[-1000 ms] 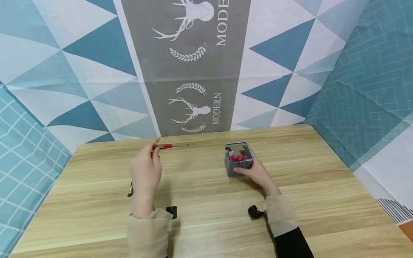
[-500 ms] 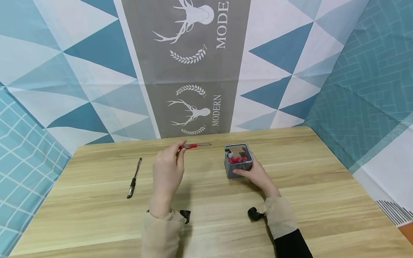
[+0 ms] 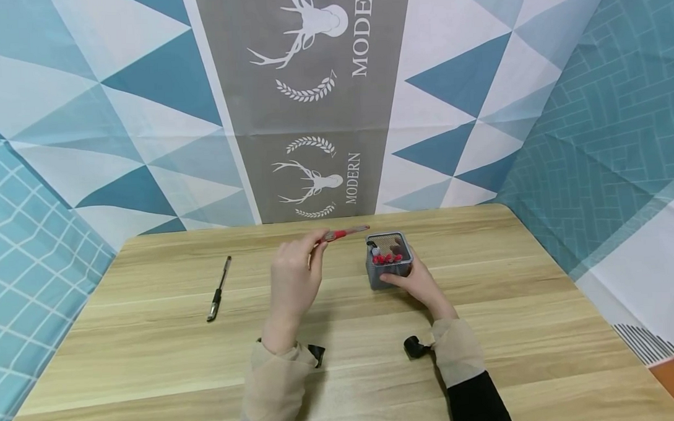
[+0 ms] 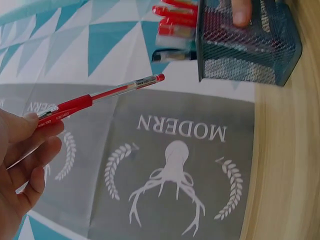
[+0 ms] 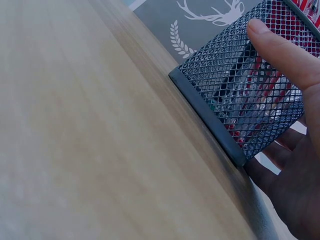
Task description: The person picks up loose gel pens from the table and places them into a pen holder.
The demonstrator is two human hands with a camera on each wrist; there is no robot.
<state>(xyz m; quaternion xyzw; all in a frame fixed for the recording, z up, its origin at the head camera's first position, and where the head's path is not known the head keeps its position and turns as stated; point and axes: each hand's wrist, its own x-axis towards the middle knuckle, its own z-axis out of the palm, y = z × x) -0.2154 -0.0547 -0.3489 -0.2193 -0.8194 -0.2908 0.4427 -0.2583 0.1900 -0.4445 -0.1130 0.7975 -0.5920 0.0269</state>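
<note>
My left hand (image 3: 296,272) pinches a red gel pen (image 4: 75,107) between thumb and fingers, up above the table. The pen's far end points right, close to the rim of a mesh pen holder (image 3: 381,277). Several red pens (image 4: 175,17) and a black-capped pen (image 4: 172,55) stand in the holder. My right hand (image 3: 416,285) grips the holder from its right side, with the thumb (image 5: 280,47) across the front mesh and the other fingers behind. In the right wrist view the holder's base sits at the tabletop.
A black pen (image 3: 219,290) lies on the wooden table (image 3: 152,353) to the left of my left hand. Behind the table's far edge hangs a patterned cloth (image 3: 311,112) with a deer print. Black wrist pieces (image 3: 417,348) show beside both sleeves.
My left hand has moved right with the red gel pen, nearer the pen holder, uncovering the black pen on the table. My right hand and the holder have stayed put.
</note>
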